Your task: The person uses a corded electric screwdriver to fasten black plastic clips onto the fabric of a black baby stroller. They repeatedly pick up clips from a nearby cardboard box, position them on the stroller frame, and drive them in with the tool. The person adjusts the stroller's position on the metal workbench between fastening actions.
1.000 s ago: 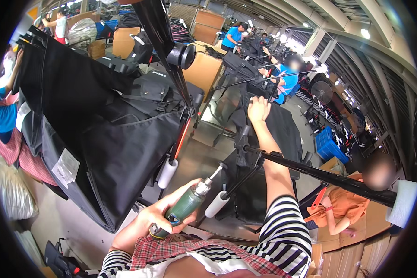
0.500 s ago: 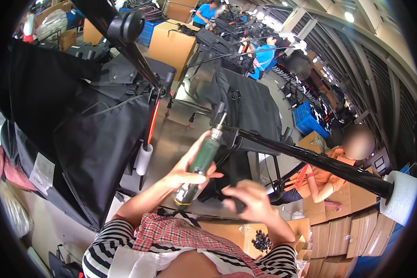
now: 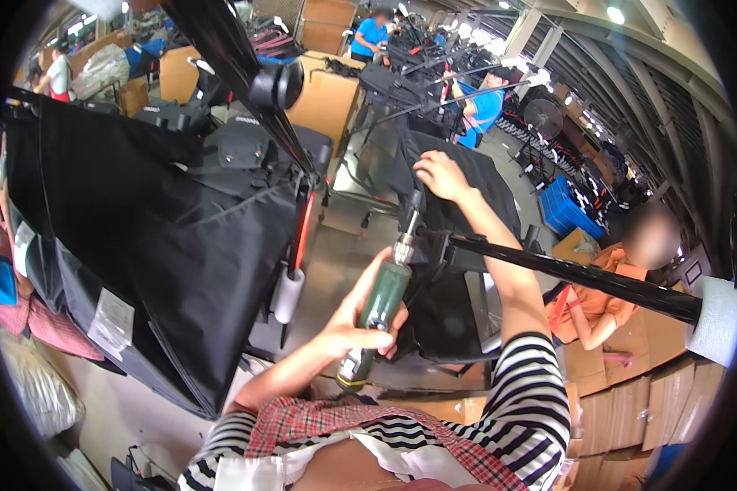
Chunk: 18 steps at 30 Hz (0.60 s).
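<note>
My left hand (image 3: 354,326) is wrapped round a green power screwdriver (image 3: 382,296) with a metal collar and a yellow ring at its lower end. The tool's tip points up and meets, or nearly meets, a black plastic fitting (image 3: 417,201) on the frame. Stretched out over the far side, my right hand (image 3: 444,175) lies on black fabric (image 3: 485,182) with its fingers apart. Below that hand a black tube (image 3: 565,277) runs off to the right, with a white foam sleeve (image 3: 716,321) on its end.
A large black fabric piece (image 3: 164,221) fills the left, beside a metal tabletop (image 3: 336,254). Another black tube (image 3: 229,69) slants across the upper left. A person in orange (image 3: 602,307) sits at the right by cardboard (image 3: 622,417). Farther back are a blue crate (image 3: 567,204) and people in blue.
My right hand has gone from near my waist, where it seemed to hold something dark, up and forward onto the fabric. The view has shifted; the screwdriver stays in my left hand.
</note>
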Motion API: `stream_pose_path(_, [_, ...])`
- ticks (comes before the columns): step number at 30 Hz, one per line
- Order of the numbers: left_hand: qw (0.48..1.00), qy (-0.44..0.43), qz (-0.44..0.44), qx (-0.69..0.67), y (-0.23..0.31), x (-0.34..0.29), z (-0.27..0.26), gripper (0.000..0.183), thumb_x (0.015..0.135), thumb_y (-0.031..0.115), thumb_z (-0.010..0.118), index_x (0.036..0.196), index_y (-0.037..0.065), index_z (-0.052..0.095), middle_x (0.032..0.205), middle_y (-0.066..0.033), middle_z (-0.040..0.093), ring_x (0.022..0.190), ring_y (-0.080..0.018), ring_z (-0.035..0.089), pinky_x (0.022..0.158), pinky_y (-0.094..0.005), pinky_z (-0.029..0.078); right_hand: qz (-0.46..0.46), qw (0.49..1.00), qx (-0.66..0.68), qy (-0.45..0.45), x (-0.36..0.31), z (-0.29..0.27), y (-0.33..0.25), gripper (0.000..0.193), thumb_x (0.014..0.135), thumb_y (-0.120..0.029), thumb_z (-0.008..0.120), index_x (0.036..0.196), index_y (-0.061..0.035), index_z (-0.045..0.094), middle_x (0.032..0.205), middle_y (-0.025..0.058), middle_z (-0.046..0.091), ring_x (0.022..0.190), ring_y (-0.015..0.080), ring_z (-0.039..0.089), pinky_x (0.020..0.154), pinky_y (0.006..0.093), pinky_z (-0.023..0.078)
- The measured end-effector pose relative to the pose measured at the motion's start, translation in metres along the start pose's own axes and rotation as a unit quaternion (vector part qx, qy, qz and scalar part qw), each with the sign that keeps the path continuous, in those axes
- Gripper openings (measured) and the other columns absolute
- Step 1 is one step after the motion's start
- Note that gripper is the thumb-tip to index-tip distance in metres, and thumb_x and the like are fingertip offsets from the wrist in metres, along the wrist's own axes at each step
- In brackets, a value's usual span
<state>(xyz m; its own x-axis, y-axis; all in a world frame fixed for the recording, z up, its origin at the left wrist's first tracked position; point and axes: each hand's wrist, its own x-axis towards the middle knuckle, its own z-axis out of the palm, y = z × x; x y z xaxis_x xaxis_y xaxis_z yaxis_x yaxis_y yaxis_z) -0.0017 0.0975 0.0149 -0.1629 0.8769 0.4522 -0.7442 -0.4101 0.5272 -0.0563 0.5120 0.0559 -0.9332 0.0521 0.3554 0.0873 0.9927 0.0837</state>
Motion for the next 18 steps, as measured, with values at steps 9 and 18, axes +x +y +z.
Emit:
stream_pose_path(9, [0.998,0.029,0.035,-0.034,0.000,-0.008,0.013,0.121,0.077,0.000,0.080,0.161,0.034,0.000,0.091,-0.0132,0.053,0.062,-0.0195,0.060,0.056,-0.0368,0.054,-0.055,0.964,-0.260,0.009,0.019,-0.024,-0.006,0.031,0.091,-0.037,0.056,0.095,-0.0159,0.078,0.137,0.0099,0.053,0.135,0.0322,0.041,0.117,0.0608,0.025])
stream_pose_path(18, [0.994,-0.024,0.105,-0.035,-0.007,-0.016,0.054,0.119,0.075,0.005,0.078,0.161,0.030,-0.002,0.100,-0.0182,0.049,0.058,-0.0209,0.056,0.048,-0.0338,0.049,-0.026,0.924,-0.291,0.245,-0.168,-0.305,-0.136,0.092,0.073,-0.033,0.085,0.151,-0.0087,0.040,0.144,0.0206,0.051,0.135,0.0370,0.046,0.115,0.0465,0.032])
